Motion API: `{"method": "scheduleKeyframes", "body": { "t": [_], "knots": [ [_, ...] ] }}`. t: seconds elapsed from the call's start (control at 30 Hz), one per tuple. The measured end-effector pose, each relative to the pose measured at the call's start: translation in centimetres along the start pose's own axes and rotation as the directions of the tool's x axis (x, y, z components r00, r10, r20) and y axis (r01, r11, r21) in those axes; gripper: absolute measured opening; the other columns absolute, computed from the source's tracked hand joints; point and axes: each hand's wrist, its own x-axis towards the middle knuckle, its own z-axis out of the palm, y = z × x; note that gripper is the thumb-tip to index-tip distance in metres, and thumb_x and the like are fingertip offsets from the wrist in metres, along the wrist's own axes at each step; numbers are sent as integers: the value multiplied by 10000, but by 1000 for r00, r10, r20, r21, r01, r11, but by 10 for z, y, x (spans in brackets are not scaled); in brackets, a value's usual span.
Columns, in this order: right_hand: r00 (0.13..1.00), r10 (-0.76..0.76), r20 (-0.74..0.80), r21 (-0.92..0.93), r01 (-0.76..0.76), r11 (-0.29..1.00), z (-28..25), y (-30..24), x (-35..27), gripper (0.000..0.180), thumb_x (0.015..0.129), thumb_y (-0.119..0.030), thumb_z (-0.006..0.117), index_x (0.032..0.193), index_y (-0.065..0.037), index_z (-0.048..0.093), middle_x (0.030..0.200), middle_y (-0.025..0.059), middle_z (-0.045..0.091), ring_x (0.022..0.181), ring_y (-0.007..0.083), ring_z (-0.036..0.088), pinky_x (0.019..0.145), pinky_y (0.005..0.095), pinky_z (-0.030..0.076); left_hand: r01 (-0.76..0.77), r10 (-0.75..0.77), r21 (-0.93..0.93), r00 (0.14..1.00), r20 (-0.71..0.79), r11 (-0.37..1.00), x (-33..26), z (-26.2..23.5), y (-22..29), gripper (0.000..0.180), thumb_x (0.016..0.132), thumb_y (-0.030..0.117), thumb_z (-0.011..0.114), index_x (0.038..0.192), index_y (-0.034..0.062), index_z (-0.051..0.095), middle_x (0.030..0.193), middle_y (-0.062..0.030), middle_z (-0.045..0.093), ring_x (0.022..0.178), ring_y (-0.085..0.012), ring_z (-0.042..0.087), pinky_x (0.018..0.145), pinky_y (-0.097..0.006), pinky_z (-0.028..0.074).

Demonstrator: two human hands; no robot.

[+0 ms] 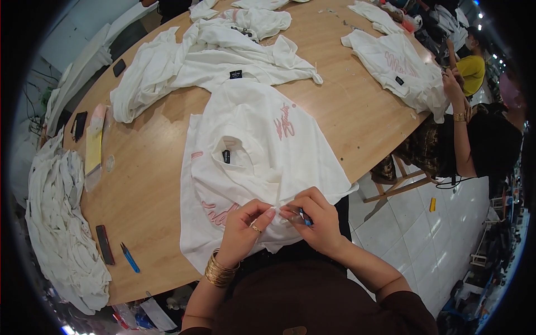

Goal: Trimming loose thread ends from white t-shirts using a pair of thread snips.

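Wooden oval table (346, 123) bearing heaped white T-shirts (195, 61). Nearest the edge lies a white T-shirt with pink lettering (251, 151); its hem is pinched by the left hand (243, 226), while the right hand (315, 218) grips a small blue-handled thread snipper (304, 218). Trimming appears underway; several shirts seemingly remain. The blades are hidden behind fingers.

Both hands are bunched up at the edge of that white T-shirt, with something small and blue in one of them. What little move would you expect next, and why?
Probably a short snip at the pinched spot. The left hand pinches the hem of the white T-shirt taut, and the right hand brings a small blue-handled cutter right up to those fingertips. The blades are hidden, so whether a loose thread sits there cannot be told.
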Motion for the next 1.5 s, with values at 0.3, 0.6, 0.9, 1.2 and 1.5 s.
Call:
{"method": "scheduleKeyframes", "body": {
  "t": [0.3,0.6,0.9,1.2,1.5],
  "knots": [
    [830,343,441,576,-554,601,-22,2,11,159,895,-184,603,904,-34,554,706,-26,469,523,42,384,486,190,295,-23,24,22,997,-72,1000,0,-4,-8,115,903,98,592,924,-11,622,765,44,561,687,-22,467,635,-187,400],
    [999,-39,14,28,38,999,-9,-8,9,170,790,-40,684,931,-58,591,854,28,542,632,107,525,530,234,405,18,-16,25,999,-51,1000,-3,-2,1,124,902,117,583,871,2,619,747,66,545,693,-12,444,642,-182,369],
    [942,77,326,271,-171,947,-18,1,12,105,818,-39,651,888,-39,573,813,3,519,692,75,476,630,215,385,31,-36,-49,992,-117,998,-2,3,-2,122,902,111,575,870,2,620,775,56,562,730,-24,459,675,-183,373],
    [981,135,138,289,-170,942,-21,-8,11,87,833,-76,660,854,-23,594,802,1,482,704,78,443,636,219,365,24,-30,-66,995,-91,998,0,-4,-4,116,906,108,587,895,-5,612,778,51,560,704,-17,463,642,-185,382],
    [991,79,110,270,-107,957,-16,-12,20,90,835,-67,655,875,-17,592,836,30,506,706,99,478,630,234,387,-146,143,-16,983,-110,989,1,-3,4,126,851,85,649,953,19,613,857,-24,619,770,-83,572,734,-241,475]
  ]
}}
